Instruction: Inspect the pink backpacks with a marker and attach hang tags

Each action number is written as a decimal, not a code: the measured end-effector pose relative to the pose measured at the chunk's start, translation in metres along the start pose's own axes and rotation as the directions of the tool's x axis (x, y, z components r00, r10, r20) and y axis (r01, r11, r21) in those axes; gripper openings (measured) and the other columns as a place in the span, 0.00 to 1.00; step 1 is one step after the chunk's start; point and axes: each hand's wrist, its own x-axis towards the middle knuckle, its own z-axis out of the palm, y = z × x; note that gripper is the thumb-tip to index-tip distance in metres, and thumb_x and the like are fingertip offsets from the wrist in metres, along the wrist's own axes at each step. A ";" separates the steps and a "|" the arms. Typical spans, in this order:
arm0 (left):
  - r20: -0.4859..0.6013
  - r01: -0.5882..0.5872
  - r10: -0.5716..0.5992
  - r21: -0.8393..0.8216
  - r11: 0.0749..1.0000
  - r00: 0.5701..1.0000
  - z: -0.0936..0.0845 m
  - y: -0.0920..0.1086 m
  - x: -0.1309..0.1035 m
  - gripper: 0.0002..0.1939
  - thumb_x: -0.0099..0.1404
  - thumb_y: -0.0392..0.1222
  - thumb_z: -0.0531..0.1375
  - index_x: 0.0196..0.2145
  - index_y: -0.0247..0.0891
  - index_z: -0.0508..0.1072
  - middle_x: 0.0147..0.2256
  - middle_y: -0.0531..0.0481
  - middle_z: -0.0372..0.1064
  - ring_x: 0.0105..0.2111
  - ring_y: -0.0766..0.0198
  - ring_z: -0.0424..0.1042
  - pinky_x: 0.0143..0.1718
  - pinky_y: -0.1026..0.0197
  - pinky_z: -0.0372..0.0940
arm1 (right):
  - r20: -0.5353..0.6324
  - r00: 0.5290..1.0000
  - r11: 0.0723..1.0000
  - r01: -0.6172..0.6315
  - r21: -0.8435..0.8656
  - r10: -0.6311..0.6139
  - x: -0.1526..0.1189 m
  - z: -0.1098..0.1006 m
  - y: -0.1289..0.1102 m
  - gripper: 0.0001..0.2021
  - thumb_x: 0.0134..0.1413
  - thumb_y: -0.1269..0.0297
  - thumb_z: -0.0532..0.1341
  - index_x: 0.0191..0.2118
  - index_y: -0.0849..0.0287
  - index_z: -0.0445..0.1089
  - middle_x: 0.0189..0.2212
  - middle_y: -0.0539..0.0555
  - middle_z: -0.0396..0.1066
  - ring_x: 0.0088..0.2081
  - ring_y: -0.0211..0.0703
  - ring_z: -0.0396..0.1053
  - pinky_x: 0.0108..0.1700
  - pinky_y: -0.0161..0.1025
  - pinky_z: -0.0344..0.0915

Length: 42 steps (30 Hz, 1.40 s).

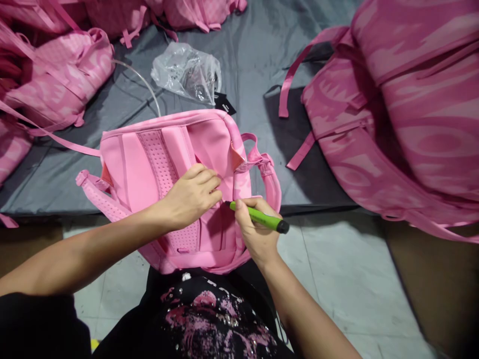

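Observation:
A pink backpack (209, 134) rests partly on the table edge and partly against my lap, its padded back panel and straps facing up. My left hand (196, 192) is closed against the panel, right of the perforated strap, pinching at the backpack's fabric; its fingertips are partly hidden. In my right hand (258, 232) is a green pen-shaped tool (256, 215) with a black rear end. The tool's dark tip points left, close to my left fingertips at the backpack's surface. Whether the tip touches the fabric I cannot tell.
A clear plastic bag (187, 72) and black tags (224, 103) lie behind the backpack on the grey-covered table (254, 65). Several pink backpacks (71, 75) are piled at the left and back. Larger pink backpacks (422, 109) stand at the right, straps hanging over the edge.

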 end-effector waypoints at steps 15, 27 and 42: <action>-0.013 0.009 -0.009 -0.013 1.000 1.000 0.001 -0.002 0.000 0.07 0.68 0.37 0.56 0.32 0.35 0.71 0.42 0.45 0.73 0.45 0.58 0.68 0.48 0.54 0.58 | 0.023 1.000 1.000 -0.007 0.002 0.007 0.003 -0.002 0.001 0.08 0.56 0.60 0.63 0.32 0.59 0.73 0.23 0.48 0.70 0.25 0.35 0.66 0.28 0.33 0.62; 0.016 0.014 -0.014 0.002 1.000 1.000 0.001 -0.003 0.001 0.07 0.69 0.38 0.56 0.33 0.35 0.71 0.42 0.45 0.73 0.44 0.59 0.67 0.48 0.55 0.56 | 0.031 0.999 1.000 -0.008 -0.015 0.009 0.004 -0.002 0.002 0.09 0.56 0.59 0.62 0.32 0.59 0.73 0.24 0.49 0.71 0.25 0.36 0.67 0.29 0.34 0.63; 0.166 -0.045 0.025 0.118 0.992 0.986 -0.039 -0.047 0.002 0.15 0.56 0.50 0.67 0.31 0.35 0.73 0.34 0.44 0.71 0.38 0.55 0.67 0.44 0.52 0.57 | 0.143 0.982 0.992 0.122 0.023 -0.124 0.004 0.000 -0.006 0.10 0.56 0.58 0.60 0.33 0.60 0.73 0.26 0.50 0.72 0.28 0.37 0.69 0.31 0.33 0.64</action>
